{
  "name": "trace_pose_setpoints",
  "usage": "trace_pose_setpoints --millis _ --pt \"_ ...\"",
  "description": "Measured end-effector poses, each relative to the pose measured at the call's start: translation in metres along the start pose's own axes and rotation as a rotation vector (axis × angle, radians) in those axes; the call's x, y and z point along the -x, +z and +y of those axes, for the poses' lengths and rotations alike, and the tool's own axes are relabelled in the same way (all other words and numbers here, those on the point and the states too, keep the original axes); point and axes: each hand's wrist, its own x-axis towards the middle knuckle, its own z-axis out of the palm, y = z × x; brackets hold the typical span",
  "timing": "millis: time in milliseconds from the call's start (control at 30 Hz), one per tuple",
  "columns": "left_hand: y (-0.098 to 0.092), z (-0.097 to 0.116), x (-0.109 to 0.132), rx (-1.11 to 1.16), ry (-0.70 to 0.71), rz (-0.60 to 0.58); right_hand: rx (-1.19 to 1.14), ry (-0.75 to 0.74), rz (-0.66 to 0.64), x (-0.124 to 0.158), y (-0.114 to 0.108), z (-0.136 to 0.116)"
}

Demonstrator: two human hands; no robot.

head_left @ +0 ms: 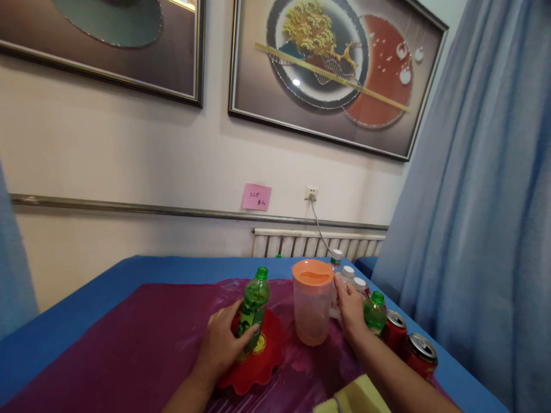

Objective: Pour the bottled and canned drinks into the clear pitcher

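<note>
My left hand [224,338] is wrapped round a green plastic bottle [255,304] with a green cap. The bottle leans slightly to the right over a red scalloped dish [269,364]; whether its base touches the dish is hidden by my fingers. To its right is a clear plastic pitcher [312,318] with an orange lid. My right hand [349,304] is closed at the pitcher's handle side, with the handle mostly hidden by the fingers. A little amber-coloured liquid seems to show at the pitcher's bottom.
Along the right edge stand several white-capped bottles [348,275], another green bottle [376,314] and red cans [419,355]. A yellow cloth [359,397] lies at the front. Purple plastic sheeting [129,344] covers the blue table [99,298]. A cord [318,223] runs down from a wall socket.
</note>
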Motion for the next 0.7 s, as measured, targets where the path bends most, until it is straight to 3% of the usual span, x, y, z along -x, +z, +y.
trace_pose_setpoints --millis 100,233,367,500,700 --pt "-0.001 0.002 0.001 0.017 0.000 0.007 0.016 -0.027 -0.005 -0.025 0.000 -0.037" --pt "-0.003 0.001 0.002 0.039 -0.002 0.007 0.158 -0.258 -0.101 -0.070 -0.003 -0.093" --pt "-0.006 0.003 0.004 0.059 0.022 0.003 0.235 -0.387 -0.165 -0.102 0.003 -0.136" --pt "-0.009 0.011 0.008 0.071 0.030 -0.023 0.328 -0.487 -0.235 -0.114 0.014 -0.159" --pt "-0.014 0.023 0.012 0.115 0.011 -0.097 0.425 -0.570 -0.312 -0.113 0.025 -0.169"
